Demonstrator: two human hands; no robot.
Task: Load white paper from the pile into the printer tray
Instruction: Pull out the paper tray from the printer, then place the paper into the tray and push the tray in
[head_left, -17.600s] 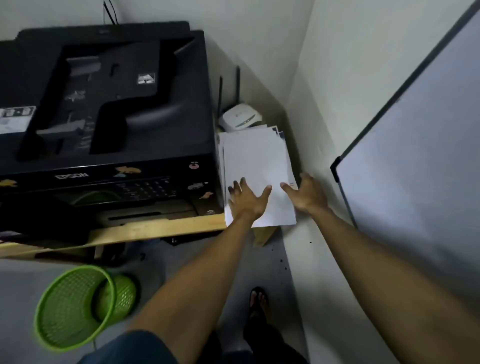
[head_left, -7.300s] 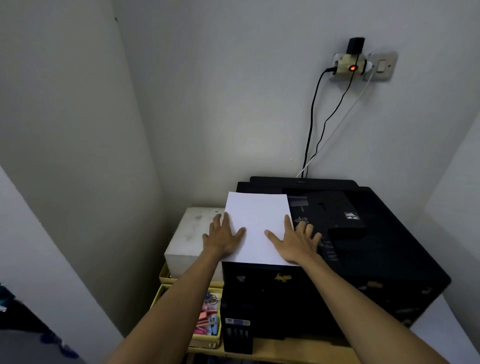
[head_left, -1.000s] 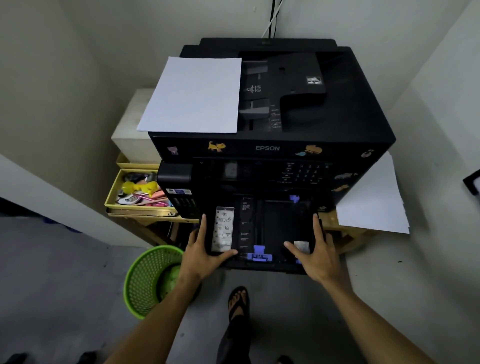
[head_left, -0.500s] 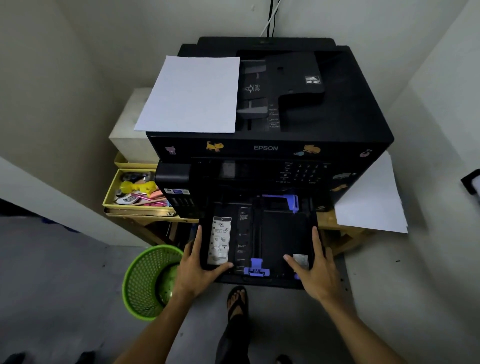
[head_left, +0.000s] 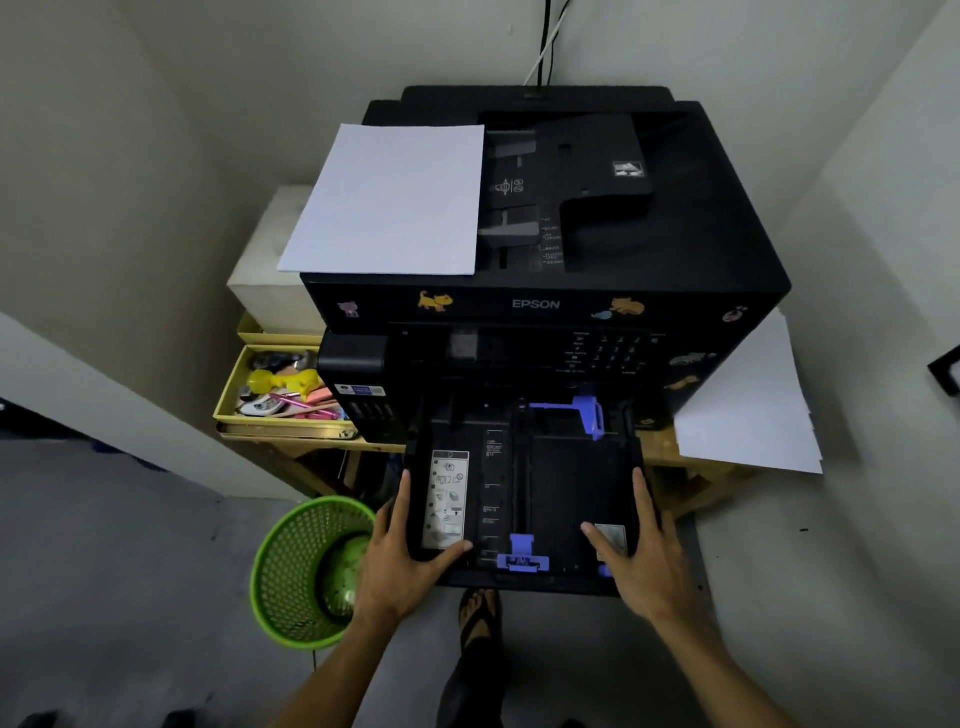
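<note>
A black Epson printer (head_left: 675, 249) stands on a wooden stand against the wall. Its black paper tray (head_left: 566, 493) sticks far out of the front, with no paper in it and blue guides showing. My left hand (head_left: 400, 561) grips the tray's front left corner, thumb inside. My right hand (head_left: 644, 561) grips the front right corner the same way. A stack of white paper (head_left: 389, 200) lies on the printer's lid at the left. The pile of white paper (head_left: 748, 410) lies on the stand to the printer's right.
A green mesh bin (head_left: 306, 571) stands on the floor just left of my left hand. A yellow box of small items (head_left: 275, 395) and a white box (head_left: 270, 270) sit left of the printer. Walls close in on both sides. My sandalled foot (head_left: 480, 616) is under the tray.
Both hands have drawn the tray further out of the printer toward me. The blue rear guide has come into sight. The paper on the lid has not moved.
</note>
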